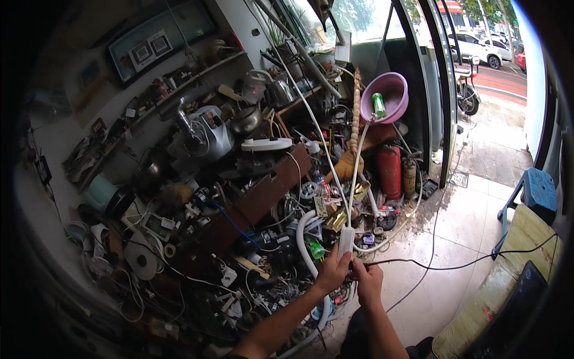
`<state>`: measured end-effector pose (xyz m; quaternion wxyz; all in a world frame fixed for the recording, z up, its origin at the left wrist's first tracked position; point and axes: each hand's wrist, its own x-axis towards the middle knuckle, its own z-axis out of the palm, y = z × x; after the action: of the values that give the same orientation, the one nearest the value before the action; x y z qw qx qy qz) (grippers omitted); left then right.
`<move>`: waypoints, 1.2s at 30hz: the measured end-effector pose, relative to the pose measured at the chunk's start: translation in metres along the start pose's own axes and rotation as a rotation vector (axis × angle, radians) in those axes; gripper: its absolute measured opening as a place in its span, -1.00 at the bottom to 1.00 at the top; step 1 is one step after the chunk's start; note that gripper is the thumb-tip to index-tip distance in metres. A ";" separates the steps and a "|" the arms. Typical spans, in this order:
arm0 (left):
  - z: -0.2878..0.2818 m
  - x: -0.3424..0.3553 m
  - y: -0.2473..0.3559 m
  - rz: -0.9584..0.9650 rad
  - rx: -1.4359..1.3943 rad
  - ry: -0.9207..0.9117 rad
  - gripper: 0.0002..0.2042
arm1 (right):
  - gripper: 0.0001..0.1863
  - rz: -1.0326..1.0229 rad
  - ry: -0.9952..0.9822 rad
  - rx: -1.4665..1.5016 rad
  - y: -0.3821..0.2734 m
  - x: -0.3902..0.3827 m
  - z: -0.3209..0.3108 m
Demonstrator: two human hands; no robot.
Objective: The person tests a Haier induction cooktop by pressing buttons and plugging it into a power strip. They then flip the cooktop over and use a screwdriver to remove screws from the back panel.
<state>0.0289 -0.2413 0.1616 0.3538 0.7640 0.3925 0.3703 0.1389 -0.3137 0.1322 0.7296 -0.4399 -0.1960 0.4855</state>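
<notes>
The left hand [332, 274] is gripping the strip [346, 239], probably light and stiff, best held by its sides; the right hand [367, 279] is grasping the cord [406, 261].

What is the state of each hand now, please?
Left hand: closed, holding the white power strip.
Right hand: fingers closed at the black cable's end; the exact grip is hidden.

A purple basin [399, 94] holds 1 green can [378, 105]; below it, a red cylinder [389, 172] stands beside a smaller brownish cylinder [409, 178]. A blue stool [539, 192] is at far right. Outside are a motorbike [469, 100] and a white car [474, 49]. In the dim clutter, a silver machine [210, 133], perhaps a grinder, sits near a metal kettle [278, 94].
</notes>
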 end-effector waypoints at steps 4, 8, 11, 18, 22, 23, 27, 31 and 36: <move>-0.003 0.001 0.012 -0.013 -0.046 -0.063 -0.44 | -0.73 -0.018 -0.046 -0.028 0.009 0.003 -0.009; 0.008 -0.009 0.016 -0.024 0.194 0.056 -0.43 | -0.71 -0.024 0.053 0.138 0.002 -0.009 0.002; 0.012 -0.005 0.023 -0.155 0.135 0.082 -0.48 | -0.68 -0.067 0.051 -0.085 0.002 -0.002 -0.004; -0.046 -0.012 -0.074 -0.306 -0.320 0.185 -0.58 | -0.60 0.141 0.151 0.084 -0.025 0.029 -0.053; -0.079 0.012 -0.131 -0.341 -0.308 0.197 -0.56 | -0.64 0.310 0.101 0.087 0.013 0.020 -0.046; -0.087 0.024 -0.144 -0.368 -0.256 0.198 -0.55 | -0.64 0.344 0.118 0.116 0.022 0.017 -0.045; -0.110 0.042 -0.205 -0.486 -0.221 0.235 -0.61 | -0.62 0.445 0.126 0.130 0.042 0.020 -0.051; -0.105 0.072 -0.264 -0.559 0.021 0.215 -0.37 | -0.64 0.388 0.119 0.133 0.057 0.032 -0.072; -0.084 0.106 -0.287 -0.716 0.088 0.205 -0.29 | -0.65 0.393 0.175 0.057 0.053 0.030 -0.078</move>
<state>-0.0946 -0.0026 -0.0072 0.3867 0.5519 0.6835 0.2804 0.1795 -0.3145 0.0421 0.6474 -0.4893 -0.0287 0.5836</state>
